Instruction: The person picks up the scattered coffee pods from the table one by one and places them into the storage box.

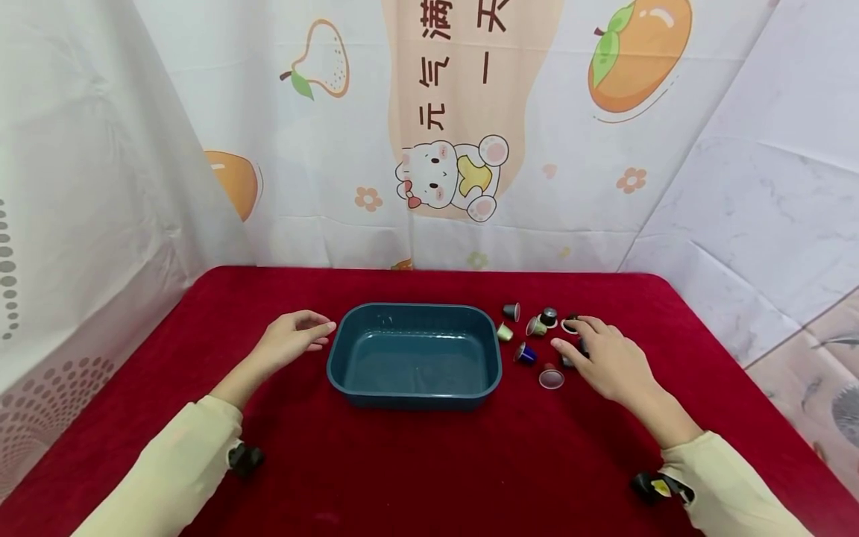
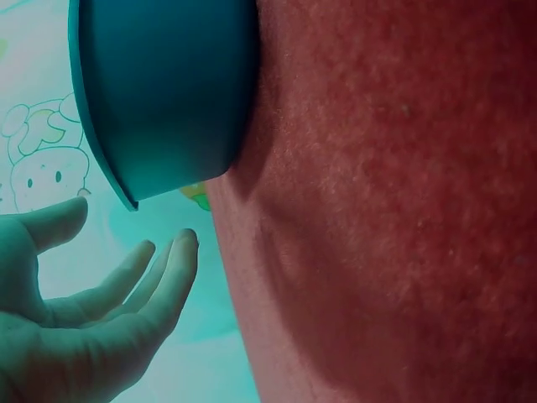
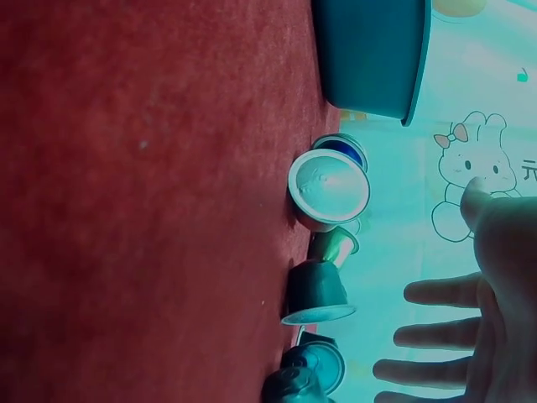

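A dark teal rectangular tub (image 1: 416,365) sits at mid-table with nothing inside it. Just off its left end, my left hand (image 1: 293,339) hovers with relaxed fingers, holding nothing; the left wrist view shows a gap between fingertips and tub wall (image 2: 168,92). To the tub's right lie several small coffee capsules: a blue one (image 1: 526,353), a light green one (image 1: 505,333), a grey one (image 1: 512,312), and one showing its pale lid (image 1: 552,379). Over the rightmost capsules is my right hand (image 1: 611,362), fingers spread; it partly hides a dark capsule (image 1: 567,362).
A red cloth (image 1: 429,477) covers the table. Behind it hangs a white curtain (image 1: 322,164) with fruit and cartoon prints, and pale panels (image 1: 772,186) flank the right side. Black wrist devices (image 1: 245,459) sit at both sleeves.
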`<action>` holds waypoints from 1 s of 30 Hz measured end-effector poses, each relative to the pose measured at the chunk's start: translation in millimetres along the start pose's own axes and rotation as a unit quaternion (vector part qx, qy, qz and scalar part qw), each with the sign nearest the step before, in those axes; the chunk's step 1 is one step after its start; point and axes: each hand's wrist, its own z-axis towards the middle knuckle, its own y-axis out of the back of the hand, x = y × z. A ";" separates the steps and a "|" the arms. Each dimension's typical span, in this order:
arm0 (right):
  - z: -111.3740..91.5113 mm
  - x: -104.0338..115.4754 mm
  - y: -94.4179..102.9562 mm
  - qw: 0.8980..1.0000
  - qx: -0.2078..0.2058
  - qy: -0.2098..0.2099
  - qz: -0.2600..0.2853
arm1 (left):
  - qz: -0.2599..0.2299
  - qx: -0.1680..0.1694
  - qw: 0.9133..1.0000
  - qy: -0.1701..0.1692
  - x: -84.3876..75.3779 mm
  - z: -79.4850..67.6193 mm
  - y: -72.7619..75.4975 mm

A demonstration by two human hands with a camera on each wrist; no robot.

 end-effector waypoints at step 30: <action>-6.5 1.4 7.5 0.997 0.024 0.004 0.074 | -0.187 0.092 0.974 0.086 8.9 2.9 -1.6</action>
